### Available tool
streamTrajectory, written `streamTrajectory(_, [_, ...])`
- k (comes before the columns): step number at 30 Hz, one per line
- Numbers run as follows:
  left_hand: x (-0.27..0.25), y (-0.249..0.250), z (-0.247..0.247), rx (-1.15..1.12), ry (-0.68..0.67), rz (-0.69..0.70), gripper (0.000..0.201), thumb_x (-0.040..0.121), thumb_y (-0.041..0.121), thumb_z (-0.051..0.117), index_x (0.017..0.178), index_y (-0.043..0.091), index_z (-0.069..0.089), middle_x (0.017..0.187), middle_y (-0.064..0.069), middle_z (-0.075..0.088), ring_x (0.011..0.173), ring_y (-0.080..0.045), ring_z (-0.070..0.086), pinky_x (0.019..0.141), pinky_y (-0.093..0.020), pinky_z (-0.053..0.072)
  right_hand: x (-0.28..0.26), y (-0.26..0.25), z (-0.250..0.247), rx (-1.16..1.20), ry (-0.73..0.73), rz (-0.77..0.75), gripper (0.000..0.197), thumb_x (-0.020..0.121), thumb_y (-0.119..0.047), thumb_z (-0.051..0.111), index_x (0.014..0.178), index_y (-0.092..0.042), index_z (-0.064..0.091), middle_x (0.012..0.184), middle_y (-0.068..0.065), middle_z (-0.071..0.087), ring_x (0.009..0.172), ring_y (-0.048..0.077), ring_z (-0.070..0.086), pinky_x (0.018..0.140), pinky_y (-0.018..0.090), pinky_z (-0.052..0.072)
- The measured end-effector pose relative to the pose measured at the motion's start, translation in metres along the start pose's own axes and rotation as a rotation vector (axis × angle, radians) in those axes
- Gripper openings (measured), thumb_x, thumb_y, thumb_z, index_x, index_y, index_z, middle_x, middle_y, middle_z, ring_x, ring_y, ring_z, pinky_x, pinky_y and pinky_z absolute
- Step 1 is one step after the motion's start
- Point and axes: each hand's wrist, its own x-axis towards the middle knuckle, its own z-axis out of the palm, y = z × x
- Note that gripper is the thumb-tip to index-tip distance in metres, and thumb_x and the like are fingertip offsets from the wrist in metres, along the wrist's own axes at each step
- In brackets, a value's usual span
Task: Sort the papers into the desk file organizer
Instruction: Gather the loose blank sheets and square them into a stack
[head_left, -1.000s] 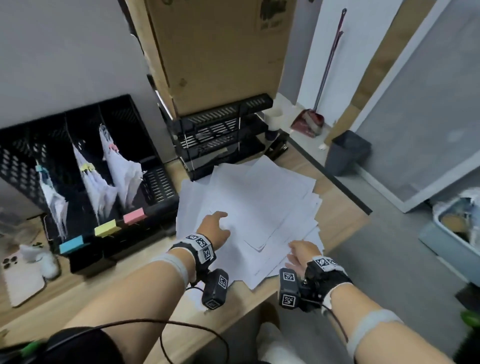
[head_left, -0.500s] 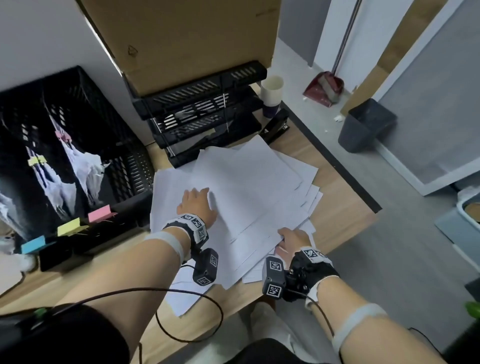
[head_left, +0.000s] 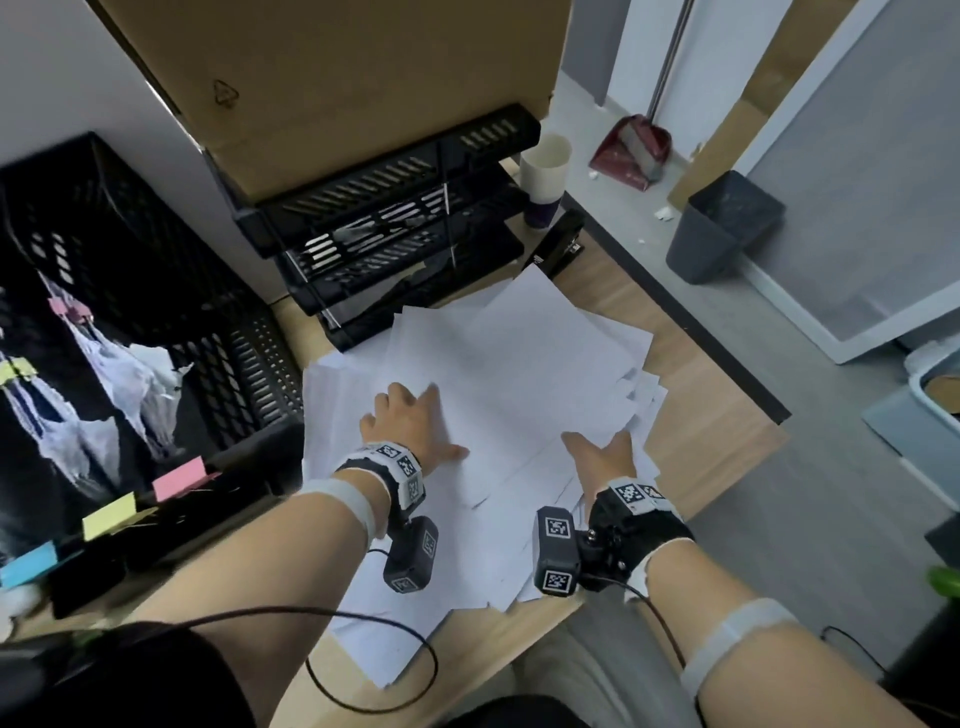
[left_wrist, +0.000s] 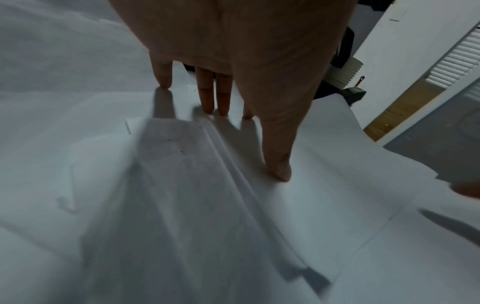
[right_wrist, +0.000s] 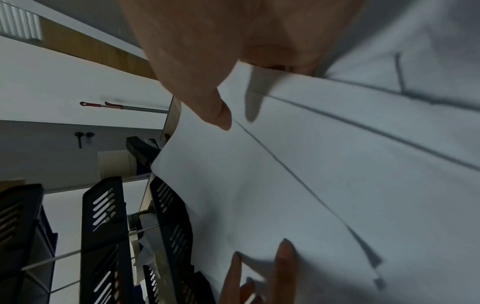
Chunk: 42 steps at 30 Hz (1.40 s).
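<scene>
Fingers (left_wrist: 207, 90) of your left hand (head_left: 410, 426) are lying straight and spread, pressing flat on the top sheets of the loose paper pile (head_left: 519, 364) with the thumb stretched out to the side. Your right hand (head_left: 602, 460) is pinching the near right edge of the upper sheets, thumb on top and fingers tucked beneath, so that edge is lifting slightly off the stack. That pile is sprawling fanned across the wooden desk (head_left: 691, 415), its near sheets hanging over the front edge. Just behind it, a black 3-tier tray organizer (head_left: 384, 228) is sitting under a cardboard box (head_left: 337, 78). Left of your hands, a black mesh file organizer (head_left: 135, 291) is holding clipped paper bundles, with 3 sticky tabs, pink (head_left: 179, 478), yellow (head_left: 110, 515) and blue (head_left: 28, 563), along its front. A paper cup (head_left: 543, 171) and a black stapler (head_left: 558, 241) are resting beside the trays.
</scene>
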Motion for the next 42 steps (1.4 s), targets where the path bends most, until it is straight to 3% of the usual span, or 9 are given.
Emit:
streamTrajectory(6, [-0.015,-0.019,0.015,-0.288,0.107,0.079,0.024,0.081,0.052,0.070,0.102,0.041,0.072,0.129,0.002,0.045,0.126,-0.023,0.040,0.099,-0.039,0.047,-0.003,-0.027,0.009,-0.123,-0.005,-0.059,0.089,0.088,-0.025,0.065,0.150,-0.007,0.004,0.153,0.014,0.026,0.134,0.034,0.038,0.098,0.037,0.037])
streamTrajectory(12, [-0.001,-0.039,0.008,-0.533,0.121,-0.269,0.068,0.079,0.038,0.078,0.133,0.013,0.046,0.135,-0.017,0.049,0.123,-0.035,0.053,0.106,-0.041,0.045,0.002,-0.030,0.003,-0.256,-0.015,-0.150,0.067,0.089,-0.003,0.046,0.149,-0.020,0.018,0.106,0.005,0.051,0.085,0.028,0.058,0.076,0.031,0.044])
streamTrajectory(16, [0.006,-0.037,0.007,-0.678,0.004,-0.282,0.080,0.083,0.036,0.078,0.144,0.008,0.035,0.138,-0.019,0.051,0.127,-0.035,0.053,0.101,-0.036,0.043,0.005,-0.024,0.010,-0.343,-0.076,-0.212,0.059,0.086,-0.004,0.048,0.143,-0.015,0.034,0.124,0.010,0.058,0.100,0.030,0.059,0.079,0.026,0.044])
streamTrajectory(20, [0.006,-0.034,0.009,-0.775,-0.120,-0.298,0.093,0.080,0.044,0.080,0.147,0.003,0.032,0.137,-0.017,0.054,0.126,-0.035,0.055,0.100,-0.038,0.045,-0.001,-0.024,0.026,-0.336,-0.212,-0.221,0.046,0.084,-0.008,0.056,0.127,-0.014,0.043,0.109,0.007,0.060,0.093,0.024,0.060,0.081,0.030,0.049])
streamTrajectory(24, [0.000,-0.037,0.014,-0.850,-0.102,-0.189,0.052,0.079,0.029,0.080,0.122,0.008,0.059,0.118,-0.010,0.069,0.107,-0.028,0.066,0.089,-0.034,0.053,-0.005,-0.022,0.031,-0.307,-0.240,-0.231,0.047,0.081,-0.012,0.058,0.124,-0.020,0.044,0.110,0.006,0.061,0.098,0.025,0.062,0.092,0.040,0.052])
streamTrajectory(29, [-0.012,-0.038,0.006,-1.005,-0.096,-0.108,0.043,0.080,0.024,0.079,0.116,0.017,0.056,0.102,0.000,0.068,0.089,-0.015,0.067,0.069,-0.025,0.053,-0.009,-0.018,0.025,-0.296,-0.278,-0.233,0.048,0.083,-0.008,0.057,0.127,-0.018,0.043,0.113,0.005,0.061,0.102,0.025,0.060,0.095,0.037,0.049])
streamTrajectory(34, [-0.023,-0.043,0.004,-1.124,-0.078,-0.148,0.067,0.065,0.041,0.084,0.120,0.014,0.056,0.110,-0.006,0.071,0.097,-0.026,0.071,0.090,-0.048,0.059,-0.005,-0.014,0.023,-0.267,-0.316,-0.239,0.050,0.077,-0.010,0.056,0.126,-0.019,0.051,0.113,0.004,0.064,0.102,0.026,0.063,0.096,0.046,0.051])
streamTrajectory(37, [-0.035,-0.041,-0.007,-1.173,0.007,-0.129,0.053,0.077,0.030,0.080,0.121,0.017,0.054,0.113,-0.007,0.069,0.100,-0.027,0.069,0.091,-0.047,0.058,-0.001,-0.019,0.017,-0.205,-0.306,-0.239,0.048,0.070,-0.019,0.059,0.117,-0.022,0.053,0.108,0.003,0.065,0.097,0.025,0.064,0.092,0.046,0.053])
streamTrajectory(42, [-0.051,-0.033,-0.049,-1.255,0.026,-0.021,0.021,0.079,0.028,0.081,0.094,0.021,0.069,0.099,-0.010,0.077,0.092,-0.033,0.074,0.087,-0.053,0.060,0.004,-0.041,0.001,-0.050,-0.290,-0.292,0.067,0.052,-0.033,0.070,0.114,-0.028,0.046,0.107,0.005,0.066,0.099,0.027,0.065,0.091,0.051,0.053])
